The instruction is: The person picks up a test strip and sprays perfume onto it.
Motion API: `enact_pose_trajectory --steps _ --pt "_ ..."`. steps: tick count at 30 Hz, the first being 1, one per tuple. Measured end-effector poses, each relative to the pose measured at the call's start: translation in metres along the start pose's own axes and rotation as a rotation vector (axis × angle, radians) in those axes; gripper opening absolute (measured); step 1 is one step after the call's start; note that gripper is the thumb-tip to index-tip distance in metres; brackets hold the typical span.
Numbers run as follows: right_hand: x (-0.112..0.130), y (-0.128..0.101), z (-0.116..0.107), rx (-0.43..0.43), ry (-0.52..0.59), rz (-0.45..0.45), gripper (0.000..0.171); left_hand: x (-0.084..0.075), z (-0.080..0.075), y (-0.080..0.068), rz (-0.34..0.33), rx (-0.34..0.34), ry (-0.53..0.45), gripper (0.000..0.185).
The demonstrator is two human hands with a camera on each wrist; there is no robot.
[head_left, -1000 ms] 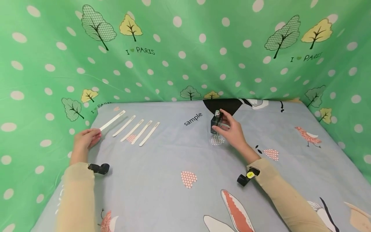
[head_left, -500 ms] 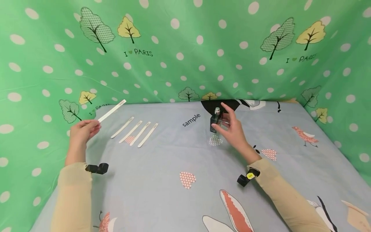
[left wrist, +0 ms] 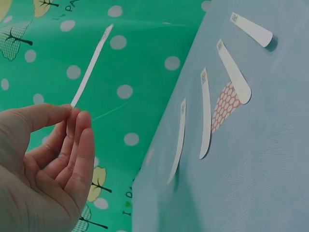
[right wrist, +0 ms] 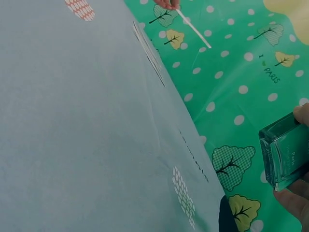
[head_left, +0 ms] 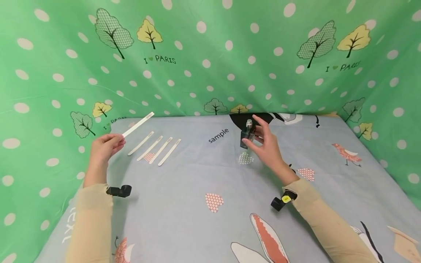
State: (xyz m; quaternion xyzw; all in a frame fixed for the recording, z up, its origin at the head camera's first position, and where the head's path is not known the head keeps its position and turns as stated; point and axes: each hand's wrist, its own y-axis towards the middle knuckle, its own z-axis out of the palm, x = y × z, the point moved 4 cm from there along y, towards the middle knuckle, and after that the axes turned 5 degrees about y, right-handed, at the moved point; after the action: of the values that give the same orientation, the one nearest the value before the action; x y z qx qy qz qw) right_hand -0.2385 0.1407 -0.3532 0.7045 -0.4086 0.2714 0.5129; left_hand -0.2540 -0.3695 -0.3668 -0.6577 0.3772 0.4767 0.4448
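While the right hand has its fingers wrapped round the small glass bottle, lifted just above the blue sheet with the index finger raised beside its silver sprayer top, the left hand pinches one paper strip by its end, well left of the bottle. Four more strips lie flat on the sheet between them. Risks: slick glass could slip from the loose grip; the strip is far off and flimsy, so spray could miss it and wet the sheet.

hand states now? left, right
Left hand: pinches a white paper strip, lifted off the table.
Right hand: grips a small glass bottle, index finger raised.
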Motion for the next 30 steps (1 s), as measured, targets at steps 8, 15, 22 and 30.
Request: enact_pose_trajectory --steps 8,15,22,30 --pt "-0.010 0.001 -0.002 -0.020 -0.022 -0.020 0.076 -0.003 0.004 -0.004 0.045 -0.006 0.000 0.007" --pt "-0.034 0.001 -0.003 -0.035 -0.040 -0.022 0.080 -0.006 0.012 -0.006 0.078 0.014 0.040 0.003" --pt "-0.036 0.000 -0.006 -0.029 -0.112 -0.049 0.080 -0.006 0.019 -0.006 0.099 0.029 0.069 0.008" --pt "-0.036 0.000 -0.010 -0.032 -0.158 -0.076 0.074 -0.012 0.035 -0.004 0.113 0.076 0.106 0.018"
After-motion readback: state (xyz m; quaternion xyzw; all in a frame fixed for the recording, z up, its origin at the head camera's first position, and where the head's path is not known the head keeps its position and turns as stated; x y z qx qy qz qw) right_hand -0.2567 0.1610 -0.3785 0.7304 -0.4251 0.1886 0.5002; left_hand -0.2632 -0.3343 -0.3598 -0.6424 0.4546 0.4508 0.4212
